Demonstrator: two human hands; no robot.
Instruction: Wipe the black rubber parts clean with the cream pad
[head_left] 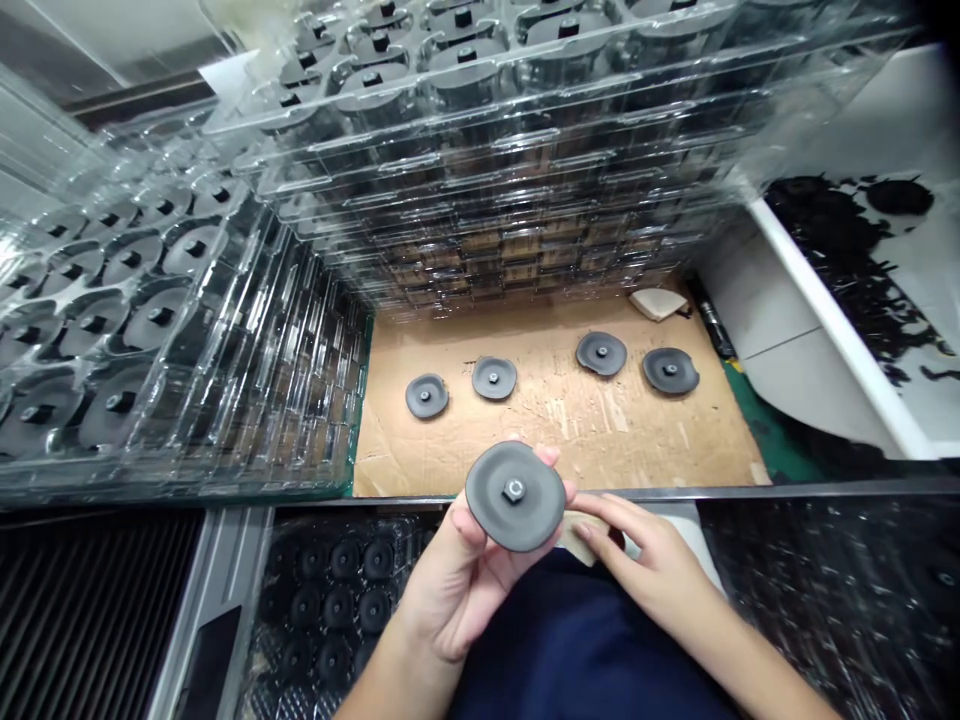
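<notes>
A dark grey rounded disc with a metal nut at its centre (pixel 515 497) is gripped by the edges in my left hand (pixel 465 580), its face turned up towards me. Just to the right, my right hand (pixel 651 548) pinches a cream-coloured piece (pixel 581 540) whose exact kind I cannot make out, partly hidden behind the fingers and the disc. Beyond my hands, several like discs lie apart on a cardboard sheet (pixel 465 455): a left one (pixel 427 397), one beside it (pixel 493 378), another further right (pixel 601 353) and a notched-looking one (pixel 670 371).
Tall stacks of clear plastic trays holding discs stand at the left (pixel 150 300) and back (pixel 465 130). A cream wedge-shaped piece (pixel 658 303) and a black pen-like tool (pixel 711 318) lie at the back right. A white bin (pixel 840 310) holds black scraps (pixel 840 240).
</notes>
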